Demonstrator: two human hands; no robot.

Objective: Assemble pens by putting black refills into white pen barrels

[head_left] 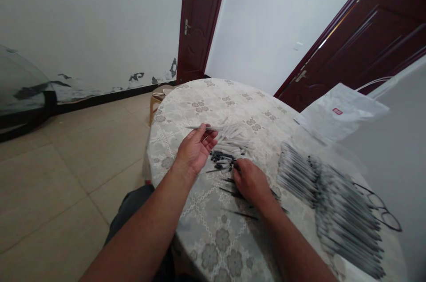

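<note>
Hands of one person work over a round table (213, 233) with a floral cloth. The left hand (196, 148) lies palm up, fingers curled around one thin clear pen barrel (203, 128) that pokes out to the left. The right hand (251, 182) rests knuckles up on the cloth, fingers bent down onto a small heap of black pen tips (221, 160); whether it pinches one cannot be told. Between the hands sits a pile of white barrels (234, 137), too many to count. About five loose black refills (241, 214) lie near the right wrist. Dozens of finished pens (336, 202) lie in rows at right. One white bag (339, 113) bears a red label, unreadable.
</note>
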